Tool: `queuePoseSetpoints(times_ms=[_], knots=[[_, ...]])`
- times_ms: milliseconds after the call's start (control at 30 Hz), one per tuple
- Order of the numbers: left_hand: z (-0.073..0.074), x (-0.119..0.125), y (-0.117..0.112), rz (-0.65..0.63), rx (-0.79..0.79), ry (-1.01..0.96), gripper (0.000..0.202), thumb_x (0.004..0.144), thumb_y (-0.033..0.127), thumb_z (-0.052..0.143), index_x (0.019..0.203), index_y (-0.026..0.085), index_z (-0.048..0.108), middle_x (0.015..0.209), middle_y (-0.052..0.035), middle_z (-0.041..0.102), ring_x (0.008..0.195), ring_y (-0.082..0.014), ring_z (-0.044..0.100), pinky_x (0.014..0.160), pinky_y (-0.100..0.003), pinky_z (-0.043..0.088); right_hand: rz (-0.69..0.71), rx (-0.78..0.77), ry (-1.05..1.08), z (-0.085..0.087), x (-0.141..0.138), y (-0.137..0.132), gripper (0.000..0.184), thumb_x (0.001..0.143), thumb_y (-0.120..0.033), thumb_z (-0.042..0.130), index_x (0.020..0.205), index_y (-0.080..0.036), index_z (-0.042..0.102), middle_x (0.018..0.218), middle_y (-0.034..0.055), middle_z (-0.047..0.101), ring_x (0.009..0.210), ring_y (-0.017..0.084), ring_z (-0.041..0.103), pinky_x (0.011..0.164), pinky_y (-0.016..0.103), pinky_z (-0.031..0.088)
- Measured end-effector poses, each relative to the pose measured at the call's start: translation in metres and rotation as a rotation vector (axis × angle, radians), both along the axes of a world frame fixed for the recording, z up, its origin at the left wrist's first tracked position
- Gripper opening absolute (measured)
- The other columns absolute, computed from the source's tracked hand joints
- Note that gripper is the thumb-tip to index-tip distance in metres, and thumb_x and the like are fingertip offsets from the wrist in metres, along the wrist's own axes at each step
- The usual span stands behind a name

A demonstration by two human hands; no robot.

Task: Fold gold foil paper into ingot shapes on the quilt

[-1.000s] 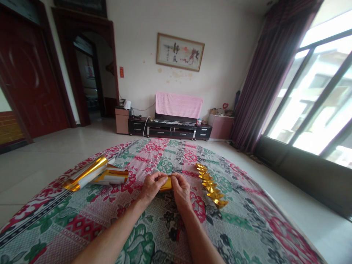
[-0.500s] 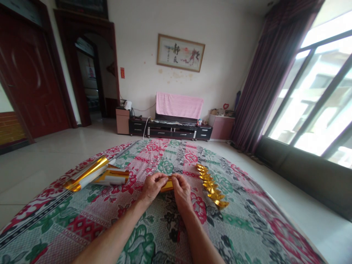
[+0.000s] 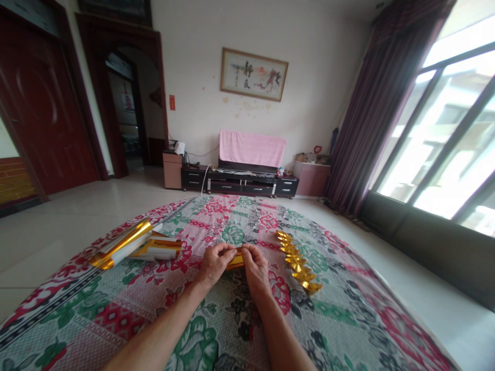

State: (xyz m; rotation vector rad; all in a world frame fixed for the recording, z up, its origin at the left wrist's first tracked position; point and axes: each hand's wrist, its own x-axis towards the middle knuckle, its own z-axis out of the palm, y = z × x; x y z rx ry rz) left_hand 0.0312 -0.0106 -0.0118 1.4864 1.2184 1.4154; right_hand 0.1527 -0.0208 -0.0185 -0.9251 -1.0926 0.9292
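Note:
Between my hands is a small piece of gold foil paper (image 3: 235,262), mostly covered by my fingers. My left hand (image 3: 215,264) pinches its upper left edge between thumb and forefinger. At its upper right edge my right hand (image 3: 256,265) pinches it in the same way. To the right, a row of several folded gold paper ingots (image 3: 297,263) lies on the flowered cloth. Curled sheets of gold foil paper (image 3: 127,243), pale on the reverse, lie to the left of my hands.
A red, green and grey flowered cloth (image 3: 162,319) covers the surface under my hands. Beyond its far edge stand a low black cabinet (image 3: 228,186) and a screen-like shape under a pink towel (image 3: 252,148). A window and dark curtain (image 3: 386,103) are at the right.

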Motion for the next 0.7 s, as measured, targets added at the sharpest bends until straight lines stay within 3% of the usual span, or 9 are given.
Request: queuePoseSetpoints(times_ms=[267, 700], knots=[[-0.0006, 0.0003, 0.0000, 0.025, 0.049, 0.047, 0.023, 0.065, 0.038, 0.060, 0.070, 0.016, 0.066, 0.061, -0.0010, 0.062, 0.056, -0.0136, 0.053, 0.055, -0.022, 0.042, 0.027, -0.002, 0.016, -0.0057, 0.0012, 0.0037, 0.025, 0.072, -0.038, 0.058, 0.084, -0.016, 0.062, 0.072, 0.0006, 0.062, 0.063, 0.013, 0.054, 0.059, 0.022, 0.045], [0.0042, -0.0003, -0.0046, -0.004, 0.057, 0.065, 0.024, 0.065, 0.038, 0.061, 0.073, 0.016, 0.066, 0.065, -0.0014, 0.064, 0.059, -0.0142, 0.055, 0.055, -0.022, 0.043, 0.040, 0.021, 0.037, -0.0013, -0.0015, 0.0005, 0.023, 0.071, -0.037, 0.059, 0.081, -0.017, 0.061, 0.069, -0.0002, 0.061, 0.061, 0.012, 0.053, 0.056, 0.021, 0.044]])
